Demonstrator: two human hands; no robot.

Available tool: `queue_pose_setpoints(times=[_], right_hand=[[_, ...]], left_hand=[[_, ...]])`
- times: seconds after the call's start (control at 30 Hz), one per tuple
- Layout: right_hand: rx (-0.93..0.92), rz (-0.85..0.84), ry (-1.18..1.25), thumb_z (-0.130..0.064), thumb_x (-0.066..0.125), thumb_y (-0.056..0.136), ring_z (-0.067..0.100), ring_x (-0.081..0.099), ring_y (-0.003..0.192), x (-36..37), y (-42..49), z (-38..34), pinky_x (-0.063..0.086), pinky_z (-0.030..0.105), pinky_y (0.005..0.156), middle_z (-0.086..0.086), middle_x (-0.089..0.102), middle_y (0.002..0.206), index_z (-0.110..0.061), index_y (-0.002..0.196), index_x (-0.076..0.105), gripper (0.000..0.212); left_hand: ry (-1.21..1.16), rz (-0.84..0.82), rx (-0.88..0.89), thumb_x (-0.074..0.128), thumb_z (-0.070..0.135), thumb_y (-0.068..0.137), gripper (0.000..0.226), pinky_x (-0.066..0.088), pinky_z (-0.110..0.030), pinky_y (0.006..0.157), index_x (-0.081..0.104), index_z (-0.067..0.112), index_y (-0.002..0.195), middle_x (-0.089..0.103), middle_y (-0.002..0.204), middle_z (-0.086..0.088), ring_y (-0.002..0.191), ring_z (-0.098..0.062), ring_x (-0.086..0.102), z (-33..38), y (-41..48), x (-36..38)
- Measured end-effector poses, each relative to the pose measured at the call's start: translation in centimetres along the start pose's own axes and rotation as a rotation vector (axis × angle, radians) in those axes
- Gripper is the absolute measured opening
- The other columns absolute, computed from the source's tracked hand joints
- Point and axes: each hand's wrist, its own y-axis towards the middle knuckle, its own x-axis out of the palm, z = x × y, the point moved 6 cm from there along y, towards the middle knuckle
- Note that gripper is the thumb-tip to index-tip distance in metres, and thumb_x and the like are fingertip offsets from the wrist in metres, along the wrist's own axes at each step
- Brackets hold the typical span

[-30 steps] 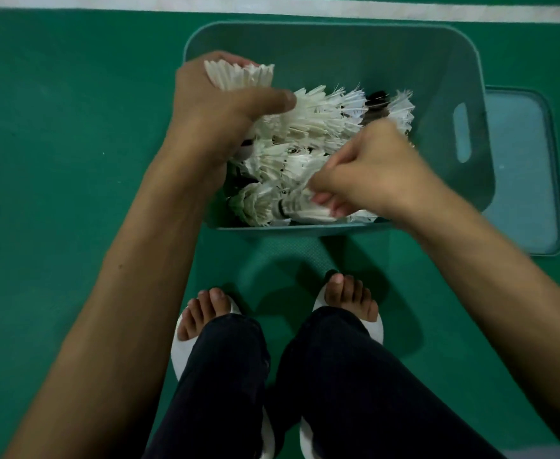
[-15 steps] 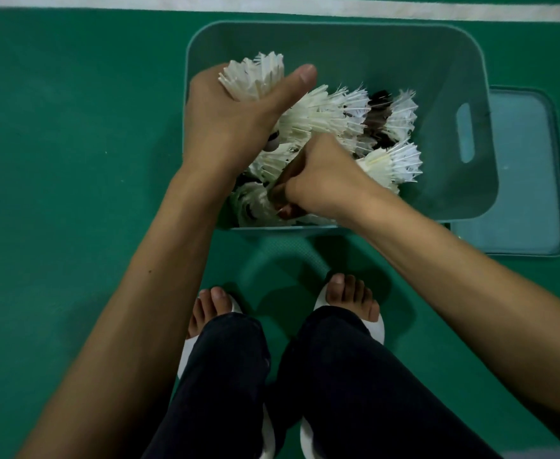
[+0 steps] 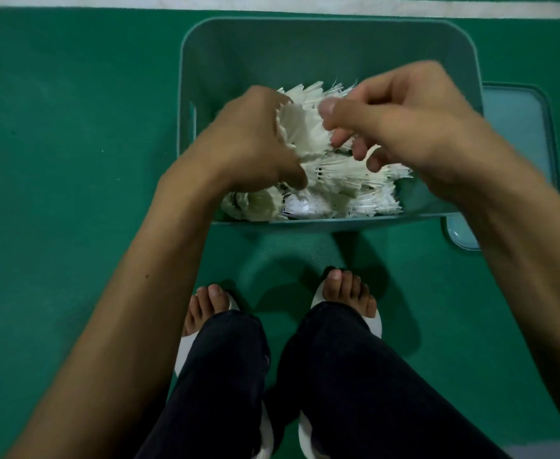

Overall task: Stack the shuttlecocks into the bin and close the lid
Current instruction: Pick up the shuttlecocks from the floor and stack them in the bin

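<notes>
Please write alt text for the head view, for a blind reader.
Over a teal bin of white shuttlecocks, the left hand grips a shuttlecock; the right hand, loosely curled, is close beside it. The lid lies on the green floor, right of the bin.

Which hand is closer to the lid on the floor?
Right. The right hand is over the right side of the bin, near the lid; the left hand is over its left side, farther off.

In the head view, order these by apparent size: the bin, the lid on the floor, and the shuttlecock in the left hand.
Largest: bin.
Next: lid, partly hidden by the bin and the right arm.
Smallest: shuttlecock in the left hand.
</notes>
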Motion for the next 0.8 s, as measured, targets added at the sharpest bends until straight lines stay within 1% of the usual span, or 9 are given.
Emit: queue_pose_setpoints(times=[0.1, 0.17, 0.27, 0.37, 0.47, 0.53, 0.63, 0.73, 0.8], right_hand=[[-0.054, 0.055, -0.165, -0.052, 0.081, 0.078, 0.007, 0.047, 0.043, 0.7, 0.0, 0.0, 0.039, 0.026, 0.050, 0.004, 0.062, 0.053, -0.005, 0.074, 0.074, 0.049], [-0.092, 0.136, -0.231, -0.048, 0.084, 0.075, 0.002, 0.052, 0.043, 1.1, 0.2, 0.5, 0.043, 0.025, 0.050, -0.005, 0.062, 0.051, -0.008, 0.070, 0.072, 0.042], [-0.100, 0.187, -0.275, -0.042, 0.084, 0.069, 0.012, 0.066, 0.065, 2.0, 0.6, 1.7, 0.054, 0.028, 0.063, 0.000, 0.069, 0.068, -0.017, 0.073, 0.070, 0.029], [-0.057, 0.110, -0.235, -0.032, 0.087, 0.068, 0.011, 0.063, 0.053, 2.5, 1.1, 2.5, 0.050, 0.025, 0.058, 0.000, 0.069, 0.058, -0.018, 0.070, 0.073, 0.019], [-0.015, 0.057, -0.262, -0.017, 0.086, 0.070, 0.001, 0.059, 0.046, 2.2, 1.1, 2.6, 0.054, 0.026, 0.057, -0.003, 0.070, 0.052, -0.016, 0.060, 0.077, 0.013], [0.020, 0.022, -0.264, -0.014, 0.086, 0.071, 0.007, 0.061, 0.046, 2.1, 1.0, 2.9, 0.058, 0.029, 0.058, 0.002, 0.071, 0.054, -0.012, 0.059, 0.077, 0.015], [0.085, -0.041, -0.227, -0.008, 0.082, 0.075, 0.014, 0.063, 0.044, 3.1, 0.9, 3.7, 0.053, 0.025, 0.050, 0.007, 0.072, 0.056, -0.006, 0.060, 0.075, 0.017], [0.123, -0.089, -0.207, -0.004, 0.080, 0.080, 0.013, 0.064, 0.041, 4.6, 1.0, 3.9, 0.048, 0.020, 0.046, 0.006, 0.072, 0.056, -0.003, 0.066, 0.076, 0.014], [0.144, -0.109, -0.194, -0.004, 0.079, 0.082, 0.011, 0.064, 0.040, 5.2, 1.2, 3.9, 0.049, 0.021, 0.046, 0.005, 0.072, 0.055, -0.003, 0.070, 0.076, 0.013]], left_hand=[[0.136, -0.080, 0.028, 0.096, 0.013, 0.061, 0.041, 0.046, -0.031, 0.061, 0.064, 0.018, 0.086, 0.068, 0.083, -0.002, 0.076, -0.023, 0.064, 0.7, 0.0, 0.9], [0.154, -0.106, 0.030, 0.095, 0.012, 0.060, 0.043, 0.049, -0.033, 0.063, 0.063, 0.019, 0.088, 0.067, 0.086, -0.004, 0.079, -0.025, 0.065, 0.4, 0.0, 1.1], [0.133, -0.202, 0.040, 0.096, 0.015, 0.058, 0.051, 0.055, -0.035, 0.069, 0.068, 0.018, 0.100, 0.072, 0.093, -0.005, 0.082, -0.025, 0.068, 0.2, -0.3, 1.6], [0.187, -0.271, 0.046, 0.096, 0.016, 0.063, 0.047, 0.056, -0.037, 0.067, 0.070, 0.013, 0.101, 0.073, 0.087, -0.006, 0.077, -0.027, 0.069, 0.3, -0.7, 1.8], [0.213, -0.263, -0.004, 0.095, 0.013, 0.066, 0.066, 0.056, -0.036, 0.076, 0.062, 0.016, 0.124, 0.067, 0.110, 0.001, 0.094, -0.026, 0.067, -0.2, -0.9, 1.1], [0.195, -0.241, -0.039, 0.086, 0.004, 0.074, 0.075, 0.057, -0.038, 0.087, 0.053, 0.023, 0.139, 0.060, 0.127, 0.003, 0.106, -0.022, 0.064, -0.7, -0.9, 0.3], [0.216, -0.144, -0.083, 0.064, -0.002, 0.085, 0.053, 0.055, -0.040, 0.096, 0.061, 0.023, 0.131, 0.061, 0.130, -0.002, 0.114, -0.025, 0.063, -1.1, -0.3, -0.5], [0.361, -0.001, -0.166, 0.058, -0.002, 0.086, 0.038, 0.048, -0.035, 0.084, 0.066, 0.013, 0.120, 0.065, 0.122, -0.010, 0.106, -0.030, 0.062, -2.2, 1.1, -0.9], [0.443, -0.021, -0.199, 0.058, 0.000, 0.085, 0.036, 0.050, -0.038, 0.083, 0.066, 0.012, 0.118, 0.066, 0.119, -0.013, 0.099, -0.032, 0.061, -3.2, 1.9, -0.5]])
